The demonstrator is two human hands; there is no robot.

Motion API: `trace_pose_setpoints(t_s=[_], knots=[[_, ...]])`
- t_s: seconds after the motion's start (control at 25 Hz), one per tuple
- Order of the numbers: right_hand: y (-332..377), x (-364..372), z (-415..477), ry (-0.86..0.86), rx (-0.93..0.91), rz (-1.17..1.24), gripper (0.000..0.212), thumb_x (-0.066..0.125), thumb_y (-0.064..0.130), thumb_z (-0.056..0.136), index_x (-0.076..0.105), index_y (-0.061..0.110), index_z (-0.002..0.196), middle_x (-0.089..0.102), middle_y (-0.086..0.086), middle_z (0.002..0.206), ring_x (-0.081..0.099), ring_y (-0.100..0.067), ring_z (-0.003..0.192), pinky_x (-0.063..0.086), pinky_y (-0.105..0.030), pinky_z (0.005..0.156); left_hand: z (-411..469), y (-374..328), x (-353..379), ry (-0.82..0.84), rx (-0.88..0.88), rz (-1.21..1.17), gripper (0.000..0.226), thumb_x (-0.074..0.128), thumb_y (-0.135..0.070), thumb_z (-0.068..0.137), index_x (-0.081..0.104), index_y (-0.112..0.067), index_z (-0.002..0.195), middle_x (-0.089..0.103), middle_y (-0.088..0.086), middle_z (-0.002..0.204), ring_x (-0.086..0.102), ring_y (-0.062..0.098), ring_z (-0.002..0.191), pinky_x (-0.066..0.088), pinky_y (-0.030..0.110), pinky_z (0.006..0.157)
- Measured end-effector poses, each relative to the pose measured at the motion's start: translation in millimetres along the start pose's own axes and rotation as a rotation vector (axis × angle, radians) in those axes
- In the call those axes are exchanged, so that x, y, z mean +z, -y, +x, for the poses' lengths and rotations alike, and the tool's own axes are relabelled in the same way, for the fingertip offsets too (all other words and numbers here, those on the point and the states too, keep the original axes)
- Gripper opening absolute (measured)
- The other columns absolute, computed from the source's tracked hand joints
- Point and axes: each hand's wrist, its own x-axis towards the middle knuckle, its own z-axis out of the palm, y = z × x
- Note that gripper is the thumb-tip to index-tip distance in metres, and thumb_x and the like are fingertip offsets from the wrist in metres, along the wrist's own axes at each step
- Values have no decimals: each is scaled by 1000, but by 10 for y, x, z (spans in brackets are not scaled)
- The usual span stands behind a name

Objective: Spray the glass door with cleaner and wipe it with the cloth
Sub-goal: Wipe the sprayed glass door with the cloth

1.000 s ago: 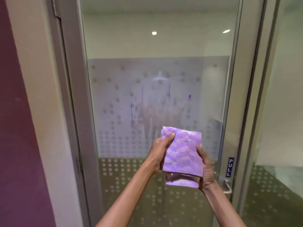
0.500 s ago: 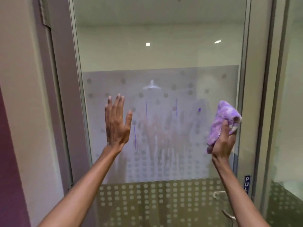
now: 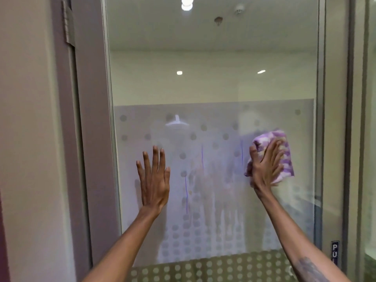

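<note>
The glass door (image 3: 211,82) fills the view, with a frosted dotted band across its middle and wet cleaner streaks running down it. My left hand (image 3: 154,178) lies flat on the glass at the left of the band, fingers spread and empty. My right hand (image 3: 264,165) presses a purple and white cloth (image 3: 282,151) against the glass at the right side of the band, near the door's right frame. No spray bottle is in view.
A grey door frame with a hinge (image 3: 68,23) stands at the left beside a pale wall. A metal frame with a blue PULL label (image 3: 335,251) runs down the right, with another glass panel (image 3: 370,139) beyond it.
One second ago both hands held the flat cloth low in front of the door. My left hand let go and now rests on the glass; my right hand raised the bunched cloth onto the glass.
</note>
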Motion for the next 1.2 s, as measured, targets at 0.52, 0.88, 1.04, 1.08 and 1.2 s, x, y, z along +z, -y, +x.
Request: trace_pose_setpoints(t_s=[0.52, 0.88, 1.04, 1.08, 1.2], knots=[[428, 950, -728, 167, -1153, -433, 56, 63, 59, 90, 64, 32, 140, 46, 4, 162, 44, -28, 149, 19, -64, 115, 0, 50, 173, -117, 7, 63, 58, 29, -26, 109, 23, -12, 165, 19, 5, 173, 9, 36, 161, 2, 58, 129], [-657, -107, 207, 7, -740, -454, 84, 50, 67, 86, 41, 26, 158, 33, -2, 168, 29, -31, 156, 6, -62, 122, -8, 27, 232, -152, -5, 92, 59, 24, -28, 110, 13, -16, 166, 5, -3, 174, 5, 36, 161, -4, 58, 129], [-478, 220, -285, -152, -153, -200, 90, 43, 69, 84, 36, 23, 161, 26, -4, 171, 16, -36, 160, 4, -66, 124, 2, 35, 241, -151, -20, 89, 58, 28, -26, 109, 18, -13, 165, 16, 3, 174, 8, 38, 161, -3, 60, 128], [-373, 327, -384, -167, -122, -160, 89, 41, 70, 86, 38, 21, 160, 27, -5, 171, 16, -38, 160, 5, -69, 123, 0, 38, 242, -157, -16, 97, 58, 28, -26, 109, 19, -13, 165, 17, 4, 174, 8, 38, 161, -2, 60, 128], [-90, 631, -705, -153, -232, -191, 80, 47, 71, 88, 54, 21, 151, 40, -6, 165, 28, -42, 155, 13, -74, 119, 12, 42, 243, -163, -2, 88, 58, 29, -26, 110, 20, -13, 165, 18, 4, 173, 9, 38, 160, -3, 58, 128]])
